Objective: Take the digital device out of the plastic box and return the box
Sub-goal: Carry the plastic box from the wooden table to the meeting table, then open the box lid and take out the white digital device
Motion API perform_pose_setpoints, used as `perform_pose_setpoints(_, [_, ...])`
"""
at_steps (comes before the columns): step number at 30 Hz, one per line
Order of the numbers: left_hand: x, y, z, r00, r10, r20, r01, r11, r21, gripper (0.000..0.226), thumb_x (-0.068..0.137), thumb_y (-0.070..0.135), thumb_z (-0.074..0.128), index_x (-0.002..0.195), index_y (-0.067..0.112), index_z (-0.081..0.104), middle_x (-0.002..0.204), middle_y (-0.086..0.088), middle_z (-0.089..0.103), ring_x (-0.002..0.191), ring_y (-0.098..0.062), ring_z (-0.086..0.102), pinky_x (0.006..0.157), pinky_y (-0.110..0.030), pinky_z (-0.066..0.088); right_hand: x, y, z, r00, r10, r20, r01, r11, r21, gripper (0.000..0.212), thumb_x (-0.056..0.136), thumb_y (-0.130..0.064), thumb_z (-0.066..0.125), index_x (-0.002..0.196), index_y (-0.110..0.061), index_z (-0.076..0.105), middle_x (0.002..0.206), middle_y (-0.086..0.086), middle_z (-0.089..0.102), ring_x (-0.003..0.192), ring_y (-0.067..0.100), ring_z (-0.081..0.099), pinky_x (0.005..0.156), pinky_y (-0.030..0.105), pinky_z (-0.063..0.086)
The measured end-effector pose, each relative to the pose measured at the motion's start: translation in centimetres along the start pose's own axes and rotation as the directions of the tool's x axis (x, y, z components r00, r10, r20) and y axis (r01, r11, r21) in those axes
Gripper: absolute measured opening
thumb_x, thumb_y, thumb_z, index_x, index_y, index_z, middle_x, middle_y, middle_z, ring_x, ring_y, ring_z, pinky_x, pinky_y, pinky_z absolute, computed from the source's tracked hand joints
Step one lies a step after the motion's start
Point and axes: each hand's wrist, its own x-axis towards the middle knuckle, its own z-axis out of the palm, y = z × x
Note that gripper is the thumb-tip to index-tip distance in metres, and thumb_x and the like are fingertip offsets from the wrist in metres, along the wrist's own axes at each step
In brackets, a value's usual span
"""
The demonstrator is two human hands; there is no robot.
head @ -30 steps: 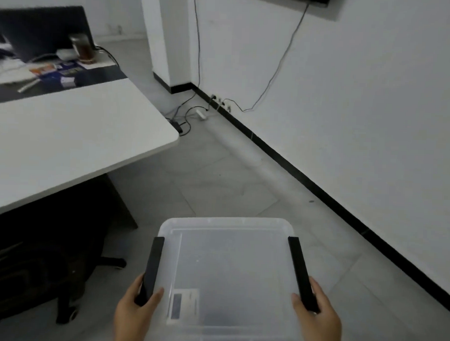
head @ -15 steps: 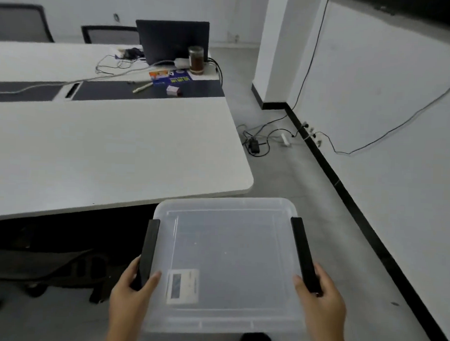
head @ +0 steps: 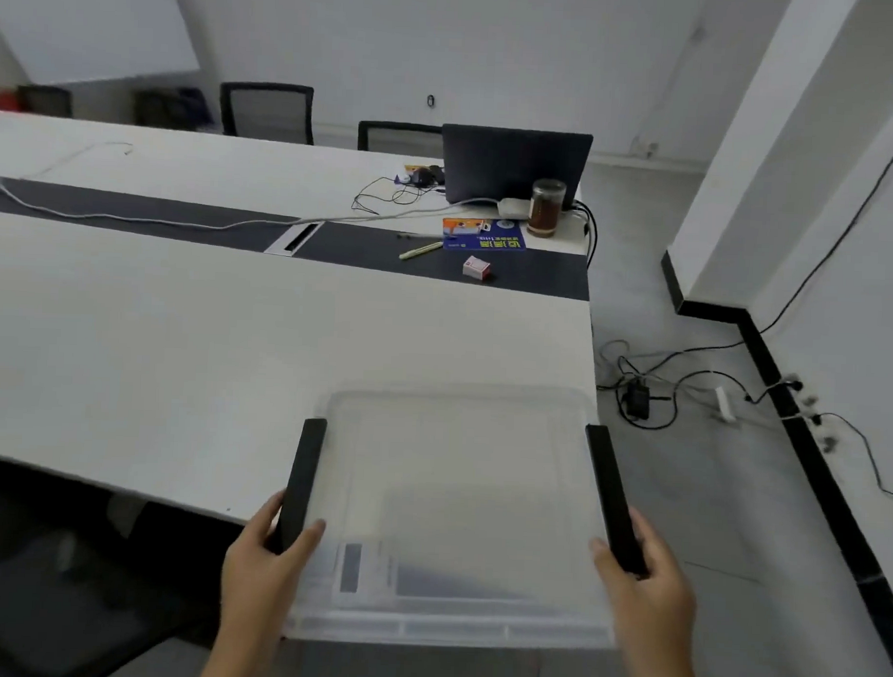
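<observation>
I hold a clear plastic box (head: 459, 490) with a translucent lid and two black side clips, its far half over the near right corner of the white table (head: 180, 354). My left hand (head: 264, 565) grips the left black clip and my right hand (head: 643, 583) grips the right one. A white label with a dark strip shows through the lid at the near left. The lid is on, and the digital device inside cannot be made out.
At the table's far right stand a dark laptop (head: 516, 163), a brown jar (head: 546, 207), a blue leaflet (head: 483, 235), a pen and a small box (head: 476, 267). Cables and a power strip (head: 725, 403) lie on the floor by the right wall. Chairs stand beyond the table.
My view has swung left from the wall to the table. The box, still in both hands, has come from above the floor to over the table's near right corner.
</observation>
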Motion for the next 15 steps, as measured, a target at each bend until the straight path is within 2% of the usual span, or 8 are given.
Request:
perform_pose_setpoints(2, [1.4, 0.4, 1.1, 1.0, -0.018, -0.013, 0.018, 0.999, 0.027, 0.049, 0.074, 0.003, 0.068, 0.121, 0.006, 0.053, 0.102, -0.011, 0.062, 0.092, -0.022, 0.057, 0.086, -0.031, 0.042, 2.0, -0.5, 1.0, 0.999, 0.017, 0.027, -0.017, 1.0, -0.019, 0.048, 0.075, -0.008, 0.068, 0.121, -0.015, 0.056, 0.093, 0.002, 0.06, 0.076, 0.017, 0.052, 0.074, 0.027, 0.038])
perform_pose_setpoints(5, [4.1, 0.9, 2.5, 1.0, -0.024, -0.009, 0.025, 0.996, 0.091, 0.046, 0.075, 0.006, 0.068, 0.119, 0.008, 0.055, 0.101, -0.013, 0.064, 0.088, -0.023, 0.058, 0.082, -0.031, 0.044, 4.6, -1.2, 2.9, 0.999, 0.033, 0.041, -0.031, 0.999, -0.044, 0.048, 0.076, -0.009, 0.068, 0.122, -0.015, 0.055, 0.087, 0.004, 0.059, 0.071, 0.018, 0.052, 0.065, 0.027, 0.039])
perform_pose_setpoints(7, [6.0, 1.2, 3.3, 0.999, -0.036, 0.002, 0.035, 0.989, 0.143, 0.044, 0.075, 0.007, 0.068, 0.118, 0.009, 0.056, 0.096, -0.011, 0.065, 0.085, -0.024, 0.058, 0.078, -0.032, 0.044, 5.8, -1.5, 4.1, 0.998, 0.058, 0.034, -0.056, 0.996, -0.064, 0.047, 0.076, -0.009, 0.067, 0.122, -0.015, 0.054, 0.087, 0.006, 0.059, 0.073, 0.022, 0.053, 0.066, 0.03, 0.038])
perform_pose_setpoints(10, [8.8, 1.9, 4.0, 0.999, -0.043, 0.023, 0.036, 0.972, 0.234, 0.039, 0.075, 0.009, 0.067, 0.113, 0.011, 0.058, 0.086, -0.008, 0.063, 0.077, -0.025, 0.057, 0.071, -0.032, 0.041, 6.8, -1.7, 5.9, 0.996, 0.093, 0.005, -0.092, 0.99, -0.104, 0.047, 0.076, -0.008, 0.067, 0.122, -0.012, 0.054, 0.091, 0.009, 0.06, 0.079, 0.025, 0.053, 0.073, 0.031, 0.037])
perform_pose_setpoints(13, [11.1, 2.7, 4.2, 0.997, -0.036, 0.066, 0.011, 0.938, 0.347, 0.035, 0.077, 0.013, 0.065, 0.111, 0.012, 0.059, 0.079, -0.008, 0.063, 0.074, -0.028, 0.056, 0.068, -0.032, 0.04, 6.9, -2.3, 7.3, 0.994, 0.105, -0.024, -0.107, 0.98, -0.166, 0.046, 0.076, -0.007, 0.066, 0.121, -0.008, 0.053, 0.101, 0.017, 0.065, 0.081, 0.027, 0.054, 0.073, 0.03, 0.036])
perform_pose_setpoints(15, [12.3, 3.3, 4.3, 0.996, -0.015, 0.089, -0.029, 0.882, 0.471, 0.036, 0.08, 0.018, 0.061, 0.115, 0.012, 0.056, 0.081, -0.008, 0.064, 0.077, -0.03, 0.056, 0.065, -0.032, 0.039, 7.0, -2.9, 7.9, 0.991, 0.129, 0.014, -0.122, 0.959, -0.254, 0.04, 0.079, -0.012, 0.064, 0.116, -0.007, 0.05, 0.087, 0.012, 0.064, 0.073, 0.026, 0.052, 0.065, 0.03, 0.036])
